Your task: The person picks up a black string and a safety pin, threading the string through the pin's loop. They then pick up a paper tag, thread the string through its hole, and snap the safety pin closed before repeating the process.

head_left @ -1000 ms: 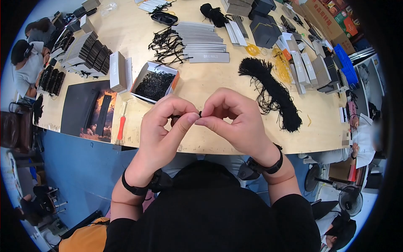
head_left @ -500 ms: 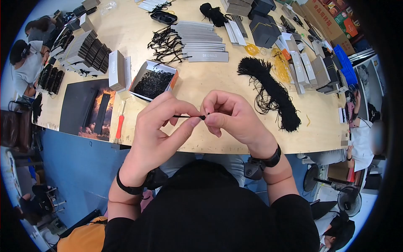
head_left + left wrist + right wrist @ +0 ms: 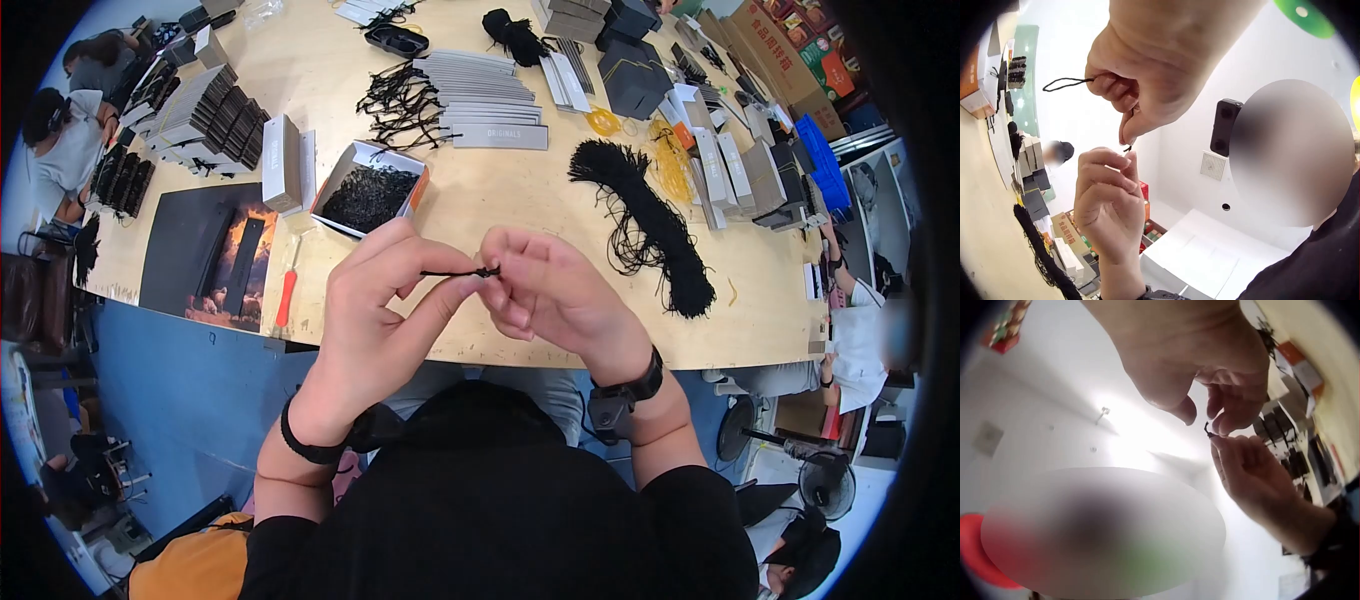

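Observation:
My left hand [image 3: 375,310] pinches a thin black cord [image 3: 450,273] between thumb and index finger. A small knot [image 3: 487,272] sits just past those fingertips, with a short end sticking out. In the left wrist view the cord's loop [image 3: 1063,84] hangs out of the other side of the left hand. My right hand [image 3: 565,295] is right at the knot with its fingers loosely bent. The right wrist view shows its thumb [image 3: 1186,412] apart from the fingers, the short cord end [image 3: 1208,430] free in the gap near the fingertips.
Beyond the hands stand a box of small black pieces [image 3: 365,195] and fanned grey strips [image 3: 485,100] with black cords. A black cord bundle [image 3: 645,225] lies to the right. Leftward are a red-handled tool [image 3: 286,298] and a dark printed sheet [image 3: 180,260]. Other people sit around the table.
Both hands were pinching at the knot a second ago. The left hand has since drawn the cord into view, and the right thumb and fingers have loosened and spread at the knot.

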`<state>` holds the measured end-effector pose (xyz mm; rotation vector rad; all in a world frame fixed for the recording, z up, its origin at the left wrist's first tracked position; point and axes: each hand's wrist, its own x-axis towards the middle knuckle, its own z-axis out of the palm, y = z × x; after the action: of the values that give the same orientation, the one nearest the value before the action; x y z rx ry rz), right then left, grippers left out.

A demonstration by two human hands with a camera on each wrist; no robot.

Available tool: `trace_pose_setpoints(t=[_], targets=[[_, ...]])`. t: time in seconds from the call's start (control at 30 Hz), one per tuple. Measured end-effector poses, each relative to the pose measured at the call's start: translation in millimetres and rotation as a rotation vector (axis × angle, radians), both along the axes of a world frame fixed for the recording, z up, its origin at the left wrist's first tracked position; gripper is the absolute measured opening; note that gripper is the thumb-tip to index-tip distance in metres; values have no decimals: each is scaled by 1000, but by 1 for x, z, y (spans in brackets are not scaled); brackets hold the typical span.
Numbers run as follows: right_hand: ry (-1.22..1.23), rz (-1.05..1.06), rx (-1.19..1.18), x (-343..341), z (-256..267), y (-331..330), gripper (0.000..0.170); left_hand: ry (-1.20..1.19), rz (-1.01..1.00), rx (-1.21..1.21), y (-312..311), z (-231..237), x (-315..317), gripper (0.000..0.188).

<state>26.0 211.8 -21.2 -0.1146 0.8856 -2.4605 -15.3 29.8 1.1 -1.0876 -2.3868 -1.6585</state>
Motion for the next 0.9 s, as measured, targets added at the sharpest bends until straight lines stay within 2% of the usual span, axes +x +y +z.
trace_pose_setpoints(t=[0.07,0.1,0.17,0.2,0.27,0.3,0.37,0.4,0.47,0.5,0.57,0.6,0.67,0.7,0.73,0.8,0.83,0.9], targets=[[32,-143,215,2,10,1,15,31,45,-42,-2,0,1,12],[32,-141,216,3,11,0,15,30,46,-42,-2,0,1,12],[316,-238,659,5,12,-3,18,104,29,-46,-2,-2,0,13],[316,-239,660,6,13,-4,18,104,28,-45,-1,-2,1,13],[540,-251,802,7,14,-6,23,170,40,-74,1,0,3,14],[541,-250,803,8,13,-6,23,171,42,-73,1,0,3,14],[399,-225,557,9,10,-6,25,131,33,4,-2,-2,5,13],[402,-219,557,10,9,-8,25,132,40,5,-3,0,6,13],[294,-241,318,14,5,-13,24,112,0,29,-7,5,10,13],[305,-217,315,13,3,-16,24,119,25,30,-9,4,10,13],[204,-223,213,7,0,-21,24,-115,-49,10,-17,-1,7,17],[224,-187,208,4,-1,-22,24,-182,-51,109,-17,-3,13,21],[171,-117,409,-1,0,-24,25,-346,-116,-47,-37,13,18,25],[166,-82,473,-4,5,-29,26,-410,-229,-20,-51,7,17,22],[183,-59,480,-12,7,-32,26,-399,-206,-6,-68,3,17,22],[96,64,228,-27,9,-38,27,-542,-480,234,-99,-3,19,21],[53,65,236,-36,10,-45,27,-527,-468,246,-110,-4,24,21],[39,156,278,-54,8,-62,27,-649,-341,554,-130,-6,38,17]])
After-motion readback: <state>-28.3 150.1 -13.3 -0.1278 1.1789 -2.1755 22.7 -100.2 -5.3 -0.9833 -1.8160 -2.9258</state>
